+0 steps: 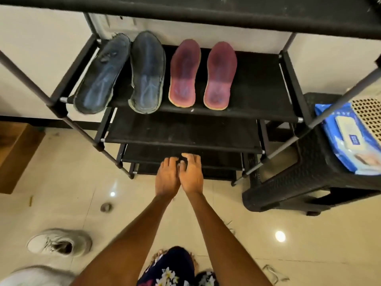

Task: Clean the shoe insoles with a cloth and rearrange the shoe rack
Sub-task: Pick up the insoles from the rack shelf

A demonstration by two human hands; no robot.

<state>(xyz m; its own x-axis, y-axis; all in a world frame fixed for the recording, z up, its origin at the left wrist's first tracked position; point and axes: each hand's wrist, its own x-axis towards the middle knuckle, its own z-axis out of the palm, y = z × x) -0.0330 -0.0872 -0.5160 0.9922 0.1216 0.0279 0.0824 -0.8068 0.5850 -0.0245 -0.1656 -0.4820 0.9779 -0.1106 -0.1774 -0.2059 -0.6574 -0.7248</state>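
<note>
a: four insoles lie on the shoe rack (288,79), on the shelf under the top one: the dark blue insoles (121,73) at the left, the red insoles (203,74) just beside them, toward the middle. where are the hands?

b: low and near, in front of the rack's bottom shelves. the left hand (167,178) and the right hand (191,174) touch side by side, fingers loosely spread. something small and pale shows between the fingertips, but i cannot tell if it is a cloth or if either hand grips it.

a: what could go wrong from here?

b: i'd say the leftmost blue insole. its heel overhangs the shelf's near edge by the left post, so a knock to the frame could tip it to the floor. the rack looks light, poles and fabric, so a hard pull on a low shelf might shake all four.

a: anything else?

b: the wipes pack (348,139) sits on the black stool (288,182) at the right, well apart from the hands. the white shoe (59,242) lies on the floor at the near left, easy to trip over.
</note>
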